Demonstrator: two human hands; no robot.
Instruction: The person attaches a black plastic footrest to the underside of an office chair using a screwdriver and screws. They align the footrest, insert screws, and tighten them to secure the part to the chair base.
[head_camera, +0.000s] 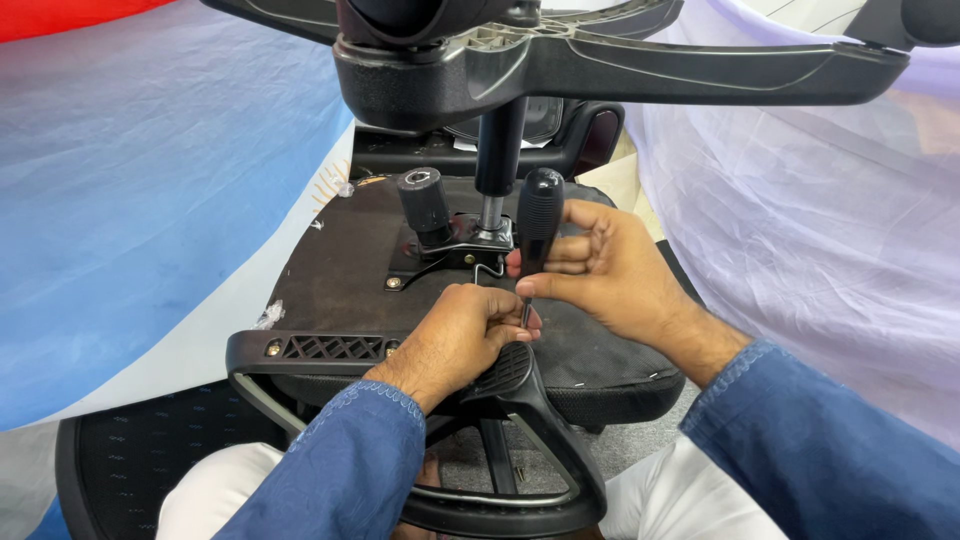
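Note:
An office chair lies upside down, its black seat underside (340, 270) facing up. My right hand (610, 270) grips a screwdriver (538, 215) by its black handle, held upright with the tip down near the seat's rear edge. My left hand (460, 335) is closed around the spot where the screwdriver tip meets the seat, by the black armrest bracket (520, 385). Whatever is under its fingers is hidden. The gas cylinder (497, 150) rises from the metal mechanism plate (450, 250), beside a black knob (425, 200).
The chair's star base (620, 65) spans the top of the view. A black mesh backrest (130, 450) lies at lower left. Blue and white cloth (130, 200) hangs on the left, pale lilac cloth (830, 240) on the right. A bracket with lattice holes (320, 347) sits along the seat's near edge.

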